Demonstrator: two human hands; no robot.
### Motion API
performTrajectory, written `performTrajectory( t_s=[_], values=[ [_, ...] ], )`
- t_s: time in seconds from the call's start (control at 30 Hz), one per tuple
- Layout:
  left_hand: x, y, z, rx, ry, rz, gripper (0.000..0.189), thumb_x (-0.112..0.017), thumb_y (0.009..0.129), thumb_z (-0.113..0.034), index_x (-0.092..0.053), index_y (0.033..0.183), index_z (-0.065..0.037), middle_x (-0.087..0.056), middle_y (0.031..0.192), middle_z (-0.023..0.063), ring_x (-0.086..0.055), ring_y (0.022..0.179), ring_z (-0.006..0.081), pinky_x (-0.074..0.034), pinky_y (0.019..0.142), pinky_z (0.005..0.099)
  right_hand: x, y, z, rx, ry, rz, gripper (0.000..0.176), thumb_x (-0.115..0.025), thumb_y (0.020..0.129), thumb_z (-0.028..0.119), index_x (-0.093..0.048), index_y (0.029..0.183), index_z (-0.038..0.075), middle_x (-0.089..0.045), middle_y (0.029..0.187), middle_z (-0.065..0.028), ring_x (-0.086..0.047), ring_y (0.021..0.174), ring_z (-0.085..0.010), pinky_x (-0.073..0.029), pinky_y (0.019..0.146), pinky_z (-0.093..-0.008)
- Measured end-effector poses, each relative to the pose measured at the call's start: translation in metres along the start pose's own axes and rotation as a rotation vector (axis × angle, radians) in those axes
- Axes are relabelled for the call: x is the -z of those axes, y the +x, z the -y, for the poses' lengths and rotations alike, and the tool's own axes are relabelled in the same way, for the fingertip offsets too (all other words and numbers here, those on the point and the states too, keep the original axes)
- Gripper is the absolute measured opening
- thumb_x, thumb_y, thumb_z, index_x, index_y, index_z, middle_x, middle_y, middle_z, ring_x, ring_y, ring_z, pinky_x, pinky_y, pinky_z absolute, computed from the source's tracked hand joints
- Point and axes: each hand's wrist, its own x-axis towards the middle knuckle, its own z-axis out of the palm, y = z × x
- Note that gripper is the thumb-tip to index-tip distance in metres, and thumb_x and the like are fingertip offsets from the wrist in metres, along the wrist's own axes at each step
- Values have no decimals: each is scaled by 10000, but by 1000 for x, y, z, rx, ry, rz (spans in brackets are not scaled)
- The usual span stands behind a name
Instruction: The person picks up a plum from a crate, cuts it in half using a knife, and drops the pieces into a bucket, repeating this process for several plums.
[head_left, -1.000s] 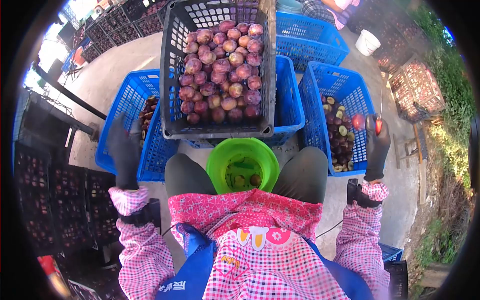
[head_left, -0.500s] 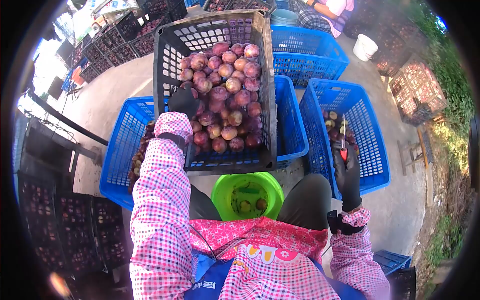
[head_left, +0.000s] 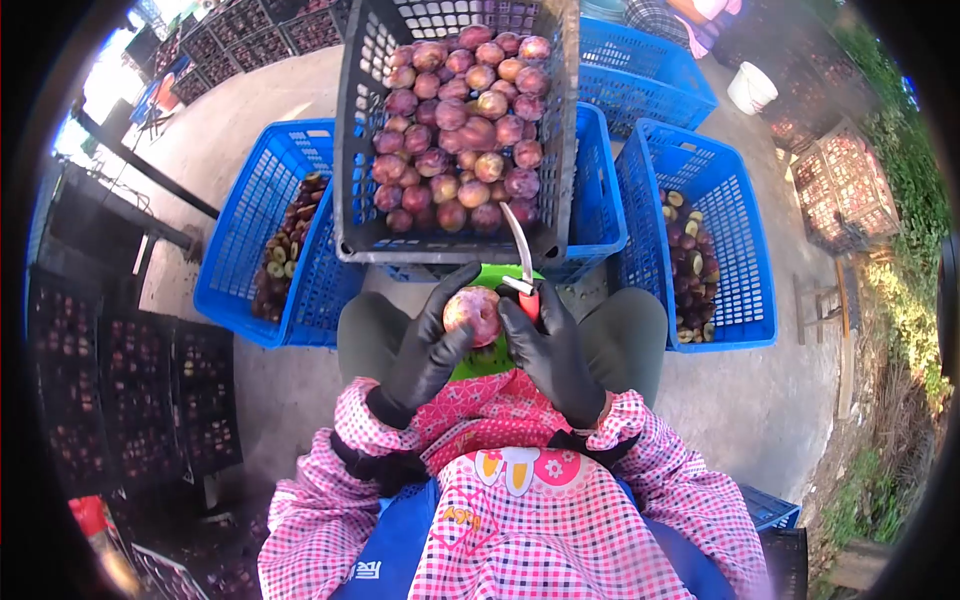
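Steadying one fruit (head_left: 473,313) beside the knife (head_left: 525,260) looks like the step in hand. The fruit sits in the left hand (head_left: 425,350), gripped between thumb and fingers, a dent showing on its exposed side. The right hand (head_left: 550,355) is closed round the knife's red handle (head_left: 531,302), the curved blade (head_left: 521,243) pointing up and away from the body. Right thumb lies just beside the fruit; touching or not, cannot tell.

Both hands are over the green bucket (head_left: 505,272), mostly hidden behind them. A good place, I judge: any drip has somewhere to land.

Notes on doing it well: hold the fruit firmly but without squeezing, since ripe flesh probably bruises. Left fingertips best tucked behind the curve, off the blade's path. Gloves look smooth, so a wet skin may slip. A short, controlled wrist movement seems safer than a push from the arm. Mind the tip: it rises in front of the black crate (head_left: 450,250) of whole fruits (head_left: 451,114), so elbows kept low and close should help.
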Motion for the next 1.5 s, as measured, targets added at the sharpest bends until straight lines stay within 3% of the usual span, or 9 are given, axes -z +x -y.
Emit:
performTrajectory(
  t_s=[0.1, 0.3, 0.47, 0.83, 0.93, 1.0, 1.07, 1.17, 1.5],
  values=[
    [0, -22, 10, 243, -540, -30, 655, -508, 998, -504, -348, 1478, -89, -560, 1266, 74, -599, 963, 130, -502, 721, 262, -2, -18, 8, 150, -232, 24, 298, -580, 1009, 261, -545, 1146, -1, -622, 902, -111, -614, 792, -187, -495, 715, -341],
    [-9, -35, 17, 210, -409, -105, 623, -496, 997, -507, -384, 1462, -108, -587, 1220, 80, -603, 941, 149, -484, 702, 270, 3, -40, 27, 328, -533, 171, 204, -587, 984, 207, -545, 1033, 14, -586, 822, -226, -596, 743, -439, -472, 627, -451],
    [-6, -37, 22, 179, -396, -54, 626, -469, 1014, -503, -402, 1441, -49, -582, 1256, 86, -570, 1030, 132, -465, 739, 254, -1, -44, 24, 336, -625, 207, 181, -602, 965, 192, -537, 985, 23, -604, 813, -230, -608, 744, -446, -463, 601, -476],
    [-23, -33, -10, 159, 55, -95, 530, -490, 1025, -427, -453, 1371, -26, -597, 1015, 32, -538, 771, 73, -425, 586, 216, -8, -50, -15, 425, -795, 12, 214, -595, 964, 232, -537, 980, 27, -609, 743, -216, -598, 602, -425, -469, 529, -491],
    [-2, -30, -2, 288, -18, 22, 559, -553, 1017, -342, -371, 1441, -27, -572, 1194, 73, -576, 976, 123, -508, 785, 273, 14, -44, -13, 270, -574, 178, 260, -567, 994, 284, -538, 990, 26, -588, 697, -168, -597, 539, -343, -454, 482, -446],
    [8, -16, 17, 206, -147, 31, 579, -570, 1010, -310, -350, 1459, -17, -556, 1235, 83, -571, 1044, 142, -501, 858, 287, 40, -42, 0, -370, 654, 754, 323, -524, 1025, 331, -541, 1025, 8, -552, 668, -110, -562, 505, -225, -426, 473, -403],
    [8, -15, 30, 118, -286, 31, 603, -587, 1002, -277, -328, 1476, -8, -540, 1275, 93, -566, 1112, 162, -494, 932, 300, 33, -45, 12, -264, 477, 628, 345, -501, 1038, 345, -546, 1056, 4, -528, 671, -66, -528, 525, -142, -422, 485, -371],
    [2, -12, 26, 89, -71, -98, 595, -622, 977, -161, -337, 1474, 2, -515, 1368, 109, -530, 1221, 176, -411, 1070, 318, 23, -40, 7, 238, -589, 188, 247, -544, 1013, 271, -543, 1078, 32, -618, 721, -155, -628, 577, -310, -463, 523, -416],
    [2, -18, 35, 118, -23, -110, 604, -625, 976, -304, -403, 1429, 27, -549, 1340, 117, -538, 1215, 184, -410, 1068, 342, 4, -47, -10, 277, -796, 113, 208, -583, 970, 256, -515, 978, 60, -608, 671, -207, -619, 615, -417, -460, 533, -526]
  ],
)
